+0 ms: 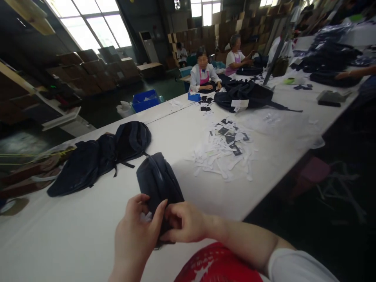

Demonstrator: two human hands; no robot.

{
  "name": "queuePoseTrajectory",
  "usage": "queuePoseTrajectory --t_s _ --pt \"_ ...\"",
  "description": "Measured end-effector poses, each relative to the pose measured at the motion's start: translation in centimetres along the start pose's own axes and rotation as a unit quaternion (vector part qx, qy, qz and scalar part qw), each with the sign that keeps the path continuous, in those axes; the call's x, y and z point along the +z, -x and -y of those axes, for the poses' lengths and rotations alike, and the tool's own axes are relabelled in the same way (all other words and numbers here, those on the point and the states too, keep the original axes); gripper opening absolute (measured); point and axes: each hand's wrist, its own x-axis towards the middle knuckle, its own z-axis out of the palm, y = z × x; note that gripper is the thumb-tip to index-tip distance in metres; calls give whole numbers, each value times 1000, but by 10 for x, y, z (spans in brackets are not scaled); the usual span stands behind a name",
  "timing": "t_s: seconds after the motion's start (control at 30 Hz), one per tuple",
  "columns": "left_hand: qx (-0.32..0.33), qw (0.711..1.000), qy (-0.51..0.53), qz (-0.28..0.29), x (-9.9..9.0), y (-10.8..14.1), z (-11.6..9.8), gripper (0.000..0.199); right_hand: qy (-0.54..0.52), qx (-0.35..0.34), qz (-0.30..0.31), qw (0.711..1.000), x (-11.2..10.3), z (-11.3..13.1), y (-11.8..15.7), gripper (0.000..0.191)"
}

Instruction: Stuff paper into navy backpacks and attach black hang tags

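Observation:
A dark blue bag (158, 176) with a seam or zipper along its length lies on the white table in front of me. My left hand (136, 225) grips its near left side, thumb on one side and fingers on the other. A small whitish piece (146, 216) shows between that thumb and the fingers; I cannot make out what it is. On the near right side, my right hand (186, 222) has its fingers curled and pinched against the bag. The fingertips partly hide the bag's near end.
Several dark backpacks (85, 164) lie to the left on the white table (96, 231). Paper tags and white strips (226, 147) are heaped ahead to the right. Beyond them are a dark backpack pile (246, 94), a small blue box (194, 96) and co-workers (204, 74) seated across.

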Motion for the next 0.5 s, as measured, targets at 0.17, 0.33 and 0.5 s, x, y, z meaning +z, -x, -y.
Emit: queuePoseTrajectory --t_s 0.17,0.33,0.5 --pt "73 987 -107 92 8 -15 -1 39 -201 44 95 974 28 -27 -7 47" --pt "210 967 -107 99 38 -13 16 25 -269 104 120 950 38 -53 -4 64" --pt "303 948 -73 -63 51 -9 21 15 -183 117 168 962 2 -52 20 57"
